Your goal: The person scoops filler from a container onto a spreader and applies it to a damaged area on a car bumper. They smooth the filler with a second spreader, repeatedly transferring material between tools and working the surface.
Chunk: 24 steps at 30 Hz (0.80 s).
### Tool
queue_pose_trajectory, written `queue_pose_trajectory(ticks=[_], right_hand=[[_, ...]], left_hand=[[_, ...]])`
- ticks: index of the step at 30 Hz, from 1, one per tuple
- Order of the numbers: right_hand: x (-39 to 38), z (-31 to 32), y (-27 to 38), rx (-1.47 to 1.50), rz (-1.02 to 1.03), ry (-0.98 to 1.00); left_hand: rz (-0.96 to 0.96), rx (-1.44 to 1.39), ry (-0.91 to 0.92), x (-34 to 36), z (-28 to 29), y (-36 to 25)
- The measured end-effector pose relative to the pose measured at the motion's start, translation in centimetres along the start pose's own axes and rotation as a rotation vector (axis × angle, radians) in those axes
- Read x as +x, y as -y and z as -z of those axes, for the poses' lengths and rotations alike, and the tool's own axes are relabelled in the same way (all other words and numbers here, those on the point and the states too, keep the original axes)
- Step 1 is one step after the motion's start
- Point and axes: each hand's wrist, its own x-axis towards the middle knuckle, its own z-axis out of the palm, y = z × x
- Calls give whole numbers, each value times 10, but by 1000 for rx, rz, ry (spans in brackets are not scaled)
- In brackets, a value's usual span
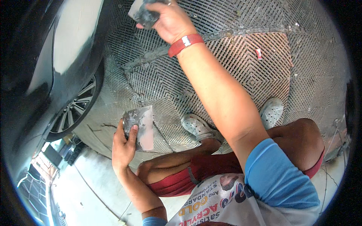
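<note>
My left hand (124,148) is closed on a flat rectangular putty plate (146,130), its thumb lying across the face. Dark smears cover one side of that plate, and a pale pinkish layer covers the other. Stretched out to the top edge, my right hand (171,22) grips a second flat plate (136,8), pale at its corner and smeared dark; the upper part is cut off. To the left stands a dark car body (37,109) with a large pale, smooth patch (73,35). Neither hand touches the car.
Below the patch is the car's wheel (75,107) with a spoked rim. Slatted floor tiles (226,75) run under my speckled clogs (196,126), with a raised seam across them. A small red-and-white scrap (258,54) lies on the tiles. Pale concrete (86,188) shows at lower left.
</note>
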Motion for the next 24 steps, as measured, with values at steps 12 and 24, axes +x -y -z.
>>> queue_pose_trajectory(ticks=[12, 24], right_hand=[[-40, -25, -13, -111, 42, -9], [-24, -5, -39, -1119, 1107, 50]], left_hand=[[7, 127, 16, 42, -12, -46], [58, 90, 2, 25, -9, -15]])
